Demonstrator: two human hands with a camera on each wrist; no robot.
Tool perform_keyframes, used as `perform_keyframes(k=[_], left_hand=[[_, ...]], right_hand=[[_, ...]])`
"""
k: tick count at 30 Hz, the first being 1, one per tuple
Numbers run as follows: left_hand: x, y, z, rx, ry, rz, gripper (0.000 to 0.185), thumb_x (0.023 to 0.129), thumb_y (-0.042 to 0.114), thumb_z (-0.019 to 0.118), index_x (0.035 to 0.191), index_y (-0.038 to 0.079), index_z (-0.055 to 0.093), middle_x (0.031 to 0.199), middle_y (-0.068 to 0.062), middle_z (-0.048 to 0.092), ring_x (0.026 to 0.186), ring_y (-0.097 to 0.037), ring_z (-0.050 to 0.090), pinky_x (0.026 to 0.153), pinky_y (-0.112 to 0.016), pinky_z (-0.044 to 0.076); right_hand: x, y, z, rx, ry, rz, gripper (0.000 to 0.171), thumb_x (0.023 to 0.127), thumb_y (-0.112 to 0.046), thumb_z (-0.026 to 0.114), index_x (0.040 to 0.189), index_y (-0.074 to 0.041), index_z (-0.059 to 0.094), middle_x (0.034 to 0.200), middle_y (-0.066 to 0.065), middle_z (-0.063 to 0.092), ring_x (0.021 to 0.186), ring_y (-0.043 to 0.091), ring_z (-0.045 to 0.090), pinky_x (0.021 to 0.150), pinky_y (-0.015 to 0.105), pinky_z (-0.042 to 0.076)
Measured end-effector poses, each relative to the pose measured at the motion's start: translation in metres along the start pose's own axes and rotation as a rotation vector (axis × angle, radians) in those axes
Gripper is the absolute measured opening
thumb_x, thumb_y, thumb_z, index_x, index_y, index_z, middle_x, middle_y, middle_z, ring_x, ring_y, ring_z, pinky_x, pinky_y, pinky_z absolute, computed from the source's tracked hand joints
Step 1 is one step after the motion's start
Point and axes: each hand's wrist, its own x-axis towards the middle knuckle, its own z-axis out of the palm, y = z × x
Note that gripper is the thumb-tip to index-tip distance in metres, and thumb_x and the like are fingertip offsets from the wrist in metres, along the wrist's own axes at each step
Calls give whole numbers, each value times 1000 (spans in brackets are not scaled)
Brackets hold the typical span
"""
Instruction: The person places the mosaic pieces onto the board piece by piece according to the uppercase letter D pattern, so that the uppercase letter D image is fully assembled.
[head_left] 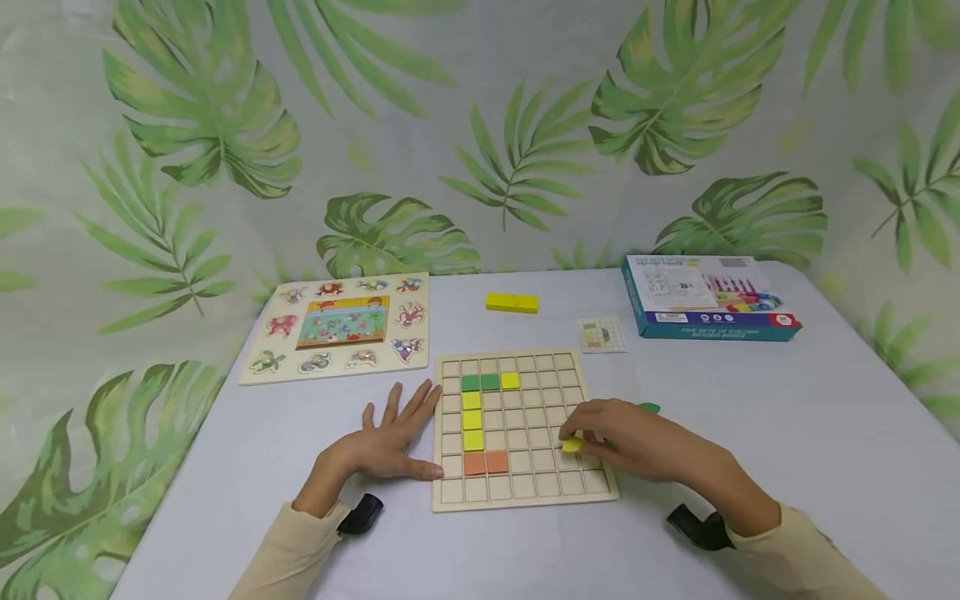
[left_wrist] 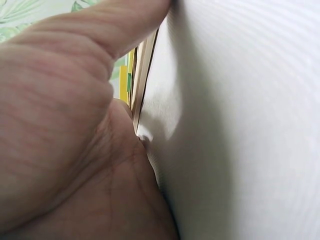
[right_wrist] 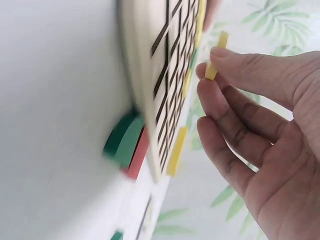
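Note:
A wooden grid board point(head_left: 555, 489) lies on the table between the hands. Green tiles point(head_left: 480, 382), a yellow tile point(head_left: 510, 380), more yellow tiles point(head_left: 472, 419) in a column and two orange tiles point(head_left: 485, 462) sit in its squares. With fingers spread, my left hand point(head_left: 386, 446) rests at the board's left edge. Over the board's right side, my right hand point(head_left: 633, 437) pinches a yellow square tile point(right_wrist: 217, 56) between thumb and fingertips, held above the grid in the right wrist view. Green pieces point(head_left: 649, 407) show partly behind the right hand, with a red piece point(right_wrist: 136, 157) beside them.
A yellow block point(head_left: 512, 302) and a small pattern card point(head_left: 602, 335) lie beyond the board. An animal peg puzzle point(head_left: 255, 337) is at the back left; a flat printed box point(head_left: 712, 297) is at the back right. Leaf-patterned cloth point(head_left: 517, 158) hangs behind the table.

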Motion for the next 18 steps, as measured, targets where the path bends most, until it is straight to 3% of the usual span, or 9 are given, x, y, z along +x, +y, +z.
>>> perform_keyframes(k=[6,14,18], left_hand=[[0,-1,6,-10,-13,-8,118,82,56,76,163,19,-2,169,-4,-15,149,-41,-28,108,-75,-17],[0,1,4,-3,-3,3,117,82,55,75,163,18,-2,169,-5,-14,149,-42,-27,107,-76,-16],[1,0,1,4,-4,-2,117,82,55,76,163,19,-1,169,-5,-15,149,-42,-27,107,-76,-16]], right_hand=[[22,-11,10,-15,-33,16,22,94,-9,68,115,-14,72,118,-4,70,113,17,63,97,40,52],[42,-20,16,-5,-57,-13,13,93,-11,70,105,-16,73,101,-8,71,90,9,59,87,31,53],[47,-23,20,-20,-52,-15,13,92,-11,71,104,-16,74,100,-9,71,88,7,58,86,29,54]])
